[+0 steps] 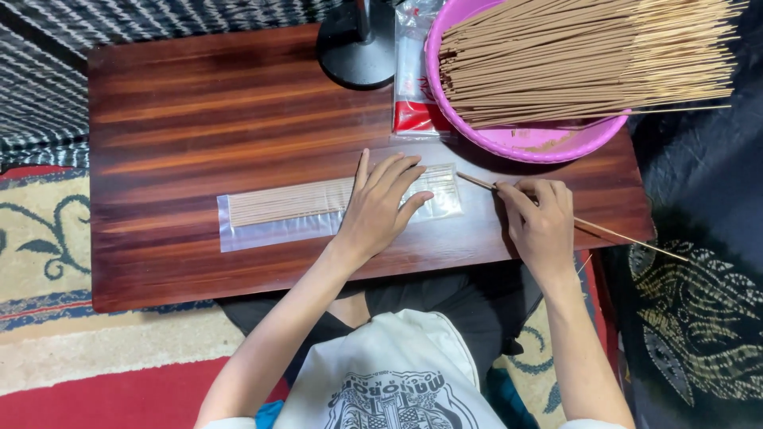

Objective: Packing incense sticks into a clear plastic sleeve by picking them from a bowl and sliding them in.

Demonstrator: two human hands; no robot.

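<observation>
A clear plastic sleeve (278, 213) partly filled with brown incense sticks lies flat on the low wooden table (199, 119). My left hand (381, 205) rests palm down on the sleeve's right end, fingers spread. My right hand (542, 224) sits to the right of the sleeve and pinches a single thin incense stick (620, 235). That stick slants from near the sleeve's mouth out past the table's right edge.
A pink plastic basin (548, 143) heaped with many incense sticks (588, 56) stands at the back right. A stack of clear packets with a red end (413, 87) lies beside it. A black round stand base (356, 48) sits at the back. Patterned rugs surround the table.
</observation>
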